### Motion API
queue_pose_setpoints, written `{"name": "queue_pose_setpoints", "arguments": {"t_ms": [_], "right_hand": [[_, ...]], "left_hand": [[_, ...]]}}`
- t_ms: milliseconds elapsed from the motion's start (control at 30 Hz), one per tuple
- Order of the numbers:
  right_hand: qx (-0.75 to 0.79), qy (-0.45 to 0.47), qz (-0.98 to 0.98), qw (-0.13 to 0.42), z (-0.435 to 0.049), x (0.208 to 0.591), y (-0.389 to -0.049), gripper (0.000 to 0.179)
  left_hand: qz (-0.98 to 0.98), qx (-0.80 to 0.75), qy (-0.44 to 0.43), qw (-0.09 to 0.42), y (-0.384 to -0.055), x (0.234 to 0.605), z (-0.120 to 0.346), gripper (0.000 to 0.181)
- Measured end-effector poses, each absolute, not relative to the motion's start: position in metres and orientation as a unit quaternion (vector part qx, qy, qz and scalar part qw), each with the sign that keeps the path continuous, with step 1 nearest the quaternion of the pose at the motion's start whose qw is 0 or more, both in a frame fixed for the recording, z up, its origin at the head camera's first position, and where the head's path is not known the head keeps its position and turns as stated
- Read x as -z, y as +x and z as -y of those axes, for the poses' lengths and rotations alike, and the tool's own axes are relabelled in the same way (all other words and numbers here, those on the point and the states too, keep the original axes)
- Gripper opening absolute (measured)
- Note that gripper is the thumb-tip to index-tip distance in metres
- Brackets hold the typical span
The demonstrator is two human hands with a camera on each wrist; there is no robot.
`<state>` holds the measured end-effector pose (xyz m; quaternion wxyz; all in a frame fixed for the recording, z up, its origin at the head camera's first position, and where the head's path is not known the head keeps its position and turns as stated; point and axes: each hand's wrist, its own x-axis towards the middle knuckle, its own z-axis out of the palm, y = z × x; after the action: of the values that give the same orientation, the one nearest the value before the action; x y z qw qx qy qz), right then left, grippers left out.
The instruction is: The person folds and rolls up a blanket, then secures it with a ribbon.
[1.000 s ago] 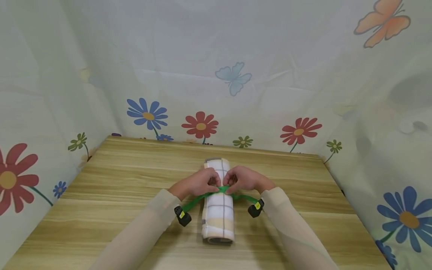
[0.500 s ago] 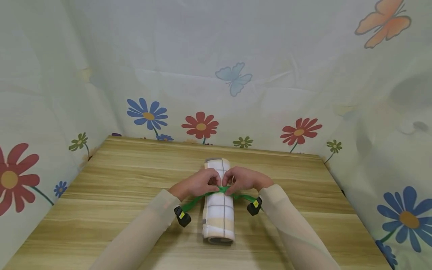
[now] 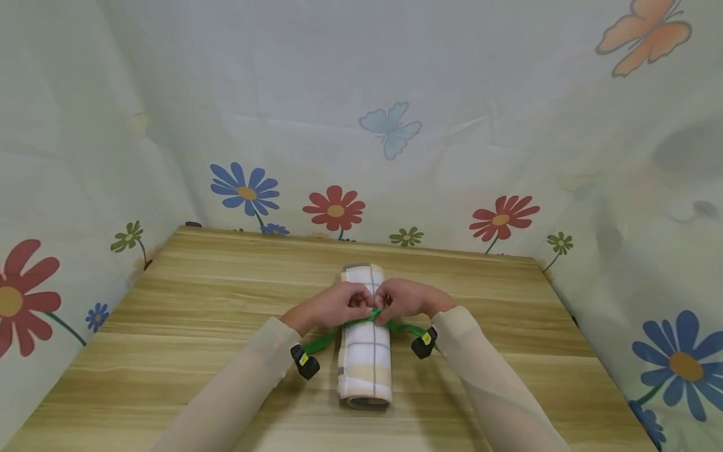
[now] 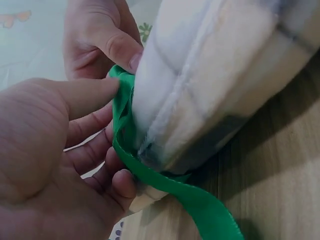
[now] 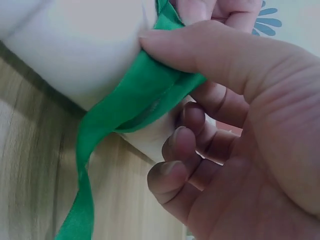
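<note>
A rolled fleecy blanket point(image 3: 366, 361), white and beige with grey check lines, lies lengthwise on the wooden table. Around its middle runs a green ribbon point(image 3: 374, 315), its loose tails trailing out under both wrists. My left hand point(image 3: 332, 306) pinches the ribbon on top of the roll. Opposite it, my right hand point(image 3: 409, 297) does the same, the fingertips of both nearly meeting. The left wrist view shows the ribbon point(image 4: 150, 175) between thumb and fingers, one tail hanging down. In the right wrist view the right thumb point(image 5: 175, 47) presses on a ribbon fold; the crossing itself is partly hidden.
The wooden table point(image 3: 226, 282) reaches back to a hanging curtain point(image 3: 316, 81) printed with flowers and butterflies, which also encloses both sides. A small black camera sits at the left wrist point(image 3: 305, 362) and another at the right wrist point(image 3: 425, 343).
The left thumb has shifted slightly up and right, and the ribbon between the fingertips looks more bunched. Both hands keep their hold; the blanket roll stays in place.
</note>
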<state>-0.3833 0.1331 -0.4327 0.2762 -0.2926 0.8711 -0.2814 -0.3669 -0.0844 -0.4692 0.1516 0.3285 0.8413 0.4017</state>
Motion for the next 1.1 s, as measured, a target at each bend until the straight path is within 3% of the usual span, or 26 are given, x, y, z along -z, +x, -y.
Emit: {"name": "queue_pose_setpoints", "arguments": {"t_ms": [467, 1100], "right_hand": [[0.332, -0.292, -0.859, 0.257, -0.146, 0.438, -0.381, 0.014], [0.349, -0.302, -0.867, 0.189, -0.145, 0.447, -0.375, 0.021]], "left_hand": [[-0.834, -0.427, 0.310, 0.161, -0.365, 0.469, 0.085, 0.008], [-0.838, -0.450, 0.273, 0.147, -0.366, 0.477, 0.082, 0.010]]}}
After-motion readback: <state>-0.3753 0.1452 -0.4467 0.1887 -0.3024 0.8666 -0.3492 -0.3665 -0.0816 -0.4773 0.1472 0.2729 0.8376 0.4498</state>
